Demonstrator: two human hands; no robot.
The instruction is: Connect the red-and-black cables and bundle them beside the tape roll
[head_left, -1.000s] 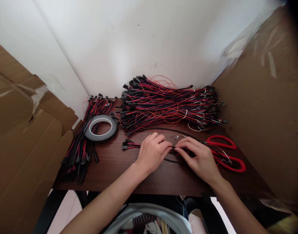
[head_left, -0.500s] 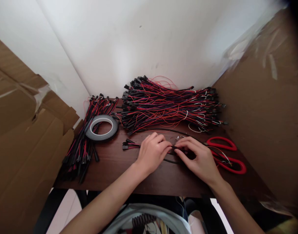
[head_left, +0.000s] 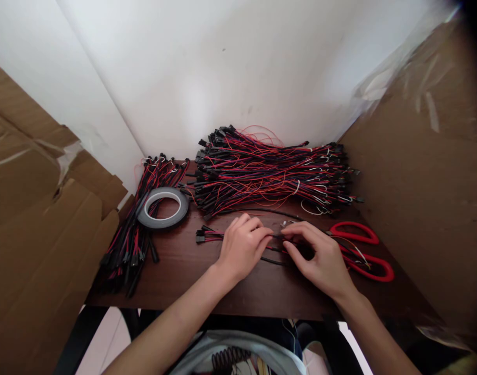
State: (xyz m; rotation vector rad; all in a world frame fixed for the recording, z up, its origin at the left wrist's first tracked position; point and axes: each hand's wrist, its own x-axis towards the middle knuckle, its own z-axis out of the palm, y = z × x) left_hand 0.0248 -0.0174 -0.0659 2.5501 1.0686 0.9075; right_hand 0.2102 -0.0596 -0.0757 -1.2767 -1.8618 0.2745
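Observation:
My left hand (head_left: 244, 242) is closed over a small wire harness, pinching its dark wires between thumb and forefinger. The harness's black connectors (head_left: 204, 235) stick out to the left of that hand, on red and black leads. Close by on the right, my right hand (head_left: 318, 255) curves around the same wires, thumb and forefinger near the pinched spot; its fingertips partly hide what they touch. A black cable (head_left: 273, 260) lies just below, between the hands. Red-handled scissors (head_left: 373, 233) rest beside my right hand, their blades hidden under it.
A large pile of red and black wire harnesses (head_left: 270, 172) lies at the back against the white wall. A grey tape roll (head_left: 145, 217) sits on another wire bundle (head_left: 125, 250) at left. Cardboard panels (head_left: 410, 198) flank the brown table (head_left: 176, 284).
My right thumb and forefinger have opened slightly and drawn a little away from my left fingertips. The left hand stays nearly in place, and the view has tilted slightly.

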